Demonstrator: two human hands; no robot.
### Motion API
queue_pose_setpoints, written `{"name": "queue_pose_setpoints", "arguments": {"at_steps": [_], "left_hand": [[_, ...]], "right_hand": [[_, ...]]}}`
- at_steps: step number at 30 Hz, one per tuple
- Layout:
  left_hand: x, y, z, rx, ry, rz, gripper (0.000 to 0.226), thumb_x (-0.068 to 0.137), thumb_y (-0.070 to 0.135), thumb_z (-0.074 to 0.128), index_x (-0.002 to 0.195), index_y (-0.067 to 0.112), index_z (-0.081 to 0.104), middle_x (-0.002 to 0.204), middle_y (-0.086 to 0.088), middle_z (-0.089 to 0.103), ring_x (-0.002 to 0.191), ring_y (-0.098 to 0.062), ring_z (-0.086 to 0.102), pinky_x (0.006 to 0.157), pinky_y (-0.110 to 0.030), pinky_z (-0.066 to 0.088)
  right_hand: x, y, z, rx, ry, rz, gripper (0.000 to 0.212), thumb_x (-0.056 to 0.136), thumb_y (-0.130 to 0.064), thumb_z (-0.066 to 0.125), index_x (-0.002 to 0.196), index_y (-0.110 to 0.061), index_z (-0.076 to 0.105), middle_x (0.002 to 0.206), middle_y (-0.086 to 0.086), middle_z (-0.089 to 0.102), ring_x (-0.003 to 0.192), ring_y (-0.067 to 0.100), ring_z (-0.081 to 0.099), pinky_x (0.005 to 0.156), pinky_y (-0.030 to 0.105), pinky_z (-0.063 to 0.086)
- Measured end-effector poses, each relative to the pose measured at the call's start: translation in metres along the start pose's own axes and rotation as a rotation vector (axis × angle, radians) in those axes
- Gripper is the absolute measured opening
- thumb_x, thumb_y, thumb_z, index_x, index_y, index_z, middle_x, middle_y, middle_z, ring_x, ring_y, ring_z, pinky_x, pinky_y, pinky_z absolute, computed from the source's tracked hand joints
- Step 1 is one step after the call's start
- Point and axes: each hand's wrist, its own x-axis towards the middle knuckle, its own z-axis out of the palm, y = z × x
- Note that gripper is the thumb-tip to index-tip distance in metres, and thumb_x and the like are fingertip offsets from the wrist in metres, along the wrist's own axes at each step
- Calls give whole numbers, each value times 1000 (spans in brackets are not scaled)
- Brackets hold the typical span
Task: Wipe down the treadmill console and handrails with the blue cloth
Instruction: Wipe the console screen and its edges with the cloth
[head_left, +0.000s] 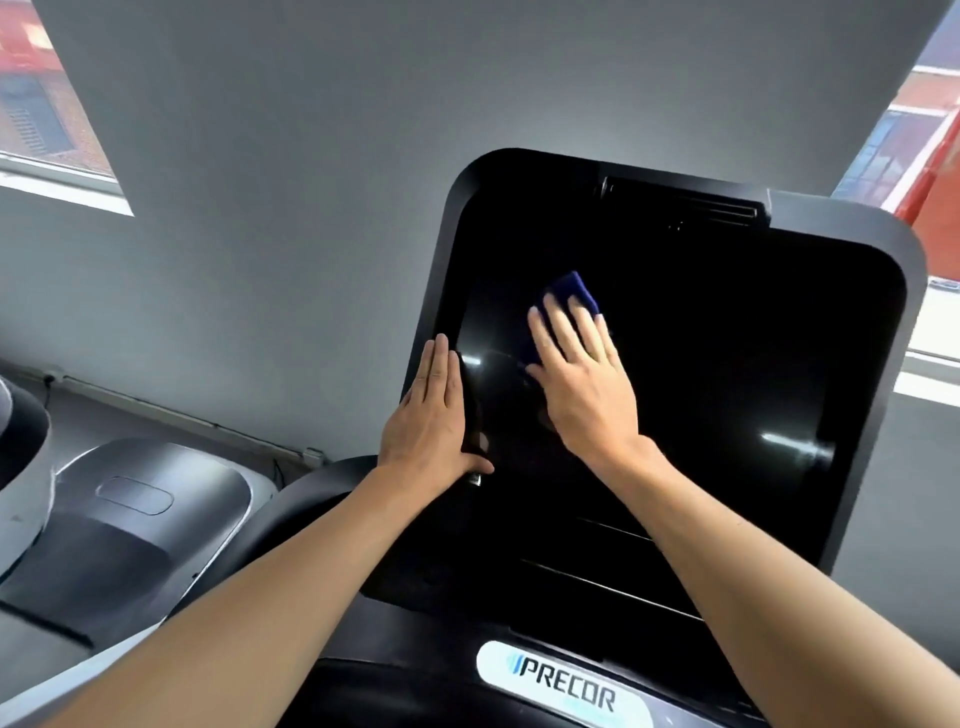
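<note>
The console (675, 374) is a large black glossy screen panel, tilted back, and serves as the landmark for all positions here. The right hand (582, 374) lies flat on the upper-left part of the console face, fingers straight and slightly spread, pressing the blue cloth (569, 291) against the glass; the cloth is folded small and shows only beyond the fingertips and at the thumb side. The left hand (431, 410) rests on the console's left edge, fingers straight and together along the bezel with the thumb on the screen face, bracing the panel and holding nothing. Judgement: the step in hand is wiping the screen, and most of the console, to the right of and below the cloth, appears to remain to be covered; 2 bright reflections on the glass give no clear evidence of cleaned area. To do it well, pressure should stay even through the flat palm, strokes should overlap across to the console's right edge, and the bracing hand should shift so its own contact patch gets wiped. No handrails are clearly visible; a PRECOR badge (566, 686) sits below the console.
</note>
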Motion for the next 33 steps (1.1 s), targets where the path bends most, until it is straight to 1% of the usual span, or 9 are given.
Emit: {"name": "queue_pose_setpoints", "arguments": {"at_steps": [3, 8, 11, 13, 15, 18, 20, 25, 33], "left_hand": [[0, -4, 3, 9, 6, 30, 153, 63, 81, 69, 151, 2, -28, 158, -10, -40, 149, -23, -30, 123, -31, 19], [0, -6, 4, 22, 23, 52, 151, 64, 86, 60, 150, 0, -29, 159, -12, -38, 149, -25, -30, 123, -29, 19], [0, -8, 5, 29, 13, 56, 148, 66, 86, 57, 150, 0, -29, 160, -12, -37, 148, -25, -33, 126, -33, 14], [0, -10, 5, 52, 17, 62, 146, 67, 87, 54, 150, -1, -27, 160, -13, -35, 148, -25, -34, 127, -36, 11], [-1, -11, 3, 33, 22, 67, 148, 65, 88, 56, 150, 0, -28, 160, -13, -35, 148, -25, -33, 128, -36, 9], [-1, -12, 3, -52, 37, 41, 153, 60, 86, 62, 149, 3, -31, 158, -8, -41, 149, -23, -32, 122, -31, 22], [-1, -12, 3, -90, 33, 23, 156, 59, 85, 65, 149, 4, -32, 155, -8, -46, 150, -24, -30, 117, -28, 31], [0, -12, 5, -142, 9, 5, 157, 59, 81, 70, 150, 4, -32, 154, -8, -48, 149, -24, -31, 118, -29, 30], [-1, -14, 10, -220, 95, 29, 158, 56, 81, 76, 156, 3, -19, 162, -9, -34, 152, -24, -24, 118, -26, 19]], "right_hand": [[-37, 27, -6, -38, -47, -41, 66, 102, -41, 52, 159, -19, 27, 166, 1, 24, 155, 24, 16, 126, 43, 16], [-3, 53, -16, 41, 34, 410, 65, 105, -43, 42, 160, -19, 21, 168, 4, 18, 155, 29, 12, 126, 43, 10], [38, 26, -7, 82, 77, 542, 63, 106, -41, 40, 160, -15, 20, 168, 8, 15, 155, 32, 10, 126, 46, 6], [47, 8, -3, 60, 94, 455, 63, 105, -40, 41, 159, -13, 24, 167, 10, 19, 154, 33, 14, 126, 47, 9], [34, 0, 0, 12, 60, 223, 64, 103, -40, 46, 158, -13, 28, 165, 9, 25, 153, 32, 18, 125, 47, 14], [3, 20, -5, -39, -18, -3, 68, 100, -41, 53, 158, -18, 28, 166, 2, 26, 153, 26, 21, 126, 42, 15], [-5, 40, -10, -29, 1, 82, 69, 98, -42, 55, 158, -19, 29, 165, 1, 27, 153, 26, 23, 126, 41, 17], [35, 25, -7, 83, 66, 404, 65, 105, -42, 42, 160, -14, 21, 168, 7, 17, 155, 31, 10, 127, 43, 7], [98, -15, 2, 31, 51, 112, 65, 105, -43, 39, 159, -10, 22, 167, 8, 19, 155, 28, 11, 126, 46, 13]]}}
